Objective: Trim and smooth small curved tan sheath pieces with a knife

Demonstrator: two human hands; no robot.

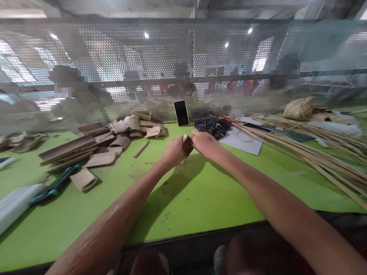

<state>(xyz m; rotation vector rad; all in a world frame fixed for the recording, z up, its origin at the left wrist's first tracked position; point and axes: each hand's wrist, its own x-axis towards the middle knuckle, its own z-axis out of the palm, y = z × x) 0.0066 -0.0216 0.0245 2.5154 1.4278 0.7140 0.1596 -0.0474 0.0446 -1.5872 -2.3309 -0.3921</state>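
Note:
My left hand (173, 151) is closed around a brown curved bamboo piece (188, 148), held just above the green tabletop. The fingers of my right hand (205, 142) are closed at the upper right edge of the same piece. Whether they also hold a small tool is hidden. Below the piece lies a little heap of pale shavings (177, 171). A short bamboo stick (141, 149) rests to the left of my left hand. Further left are several split bamboo pieces (100, 159) in a loose pile.
A phone (182, 113) stands upright behind my hands, beside dark cloth (212, 127) and white paper (246, 142). Long bamboo strips (304, 151) spread across the right, before a woven basket (299, 108). A green-black tool (56, 184) lies left. A perforated screen (157, 74) closes off the back.

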